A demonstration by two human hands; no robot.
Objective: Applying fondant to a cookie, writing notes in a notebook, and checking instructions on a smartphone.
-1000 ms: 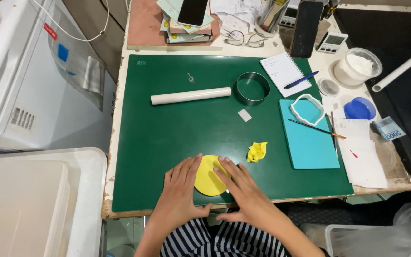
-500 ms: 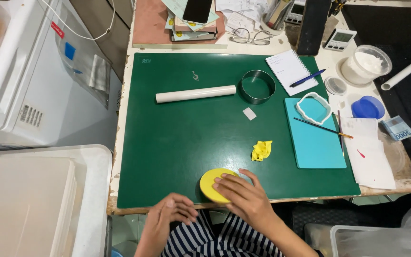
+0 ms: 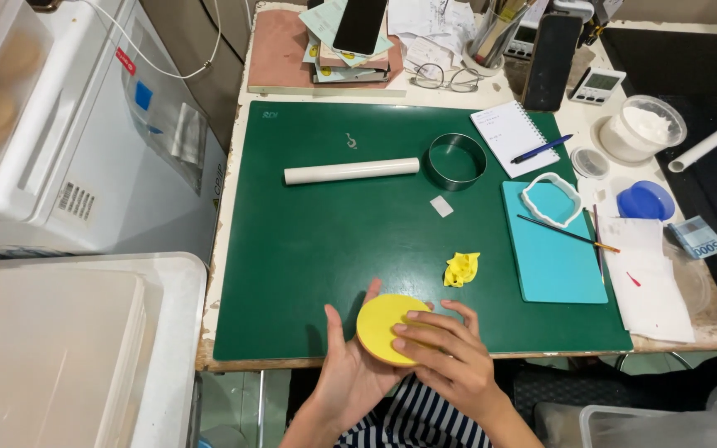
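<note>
A flat yellow disc (image 3: 385, 323) is lifted just above the near edge of the green cutting mat (image 3: 358, 241). My left hand (image 3: 343, 373) cups it from underneath, thumb up along its left side. My right hand (image 3: 450, 357) lies over its right half with the fingers spread across the top. A small crumpled yellow scrap (image 3: 461, 269) rests on the mat just beyond my right hand.
On the mat lie a white rolling pin (image 3: 350, 171), a round metal cutter ring (image 3: 456, 161) and a small white chip (image 3: 441, 206). A turquoise board (image 3: 553, 257) with a white cutter sits right. Notepad, pen, powder tub and blue lid crowd the right side.
The disc was pressed flat on the mat under both hands; the left hand then withdrew, came back under it, and both hands now hold it raised at the mat's near edge.
</note>
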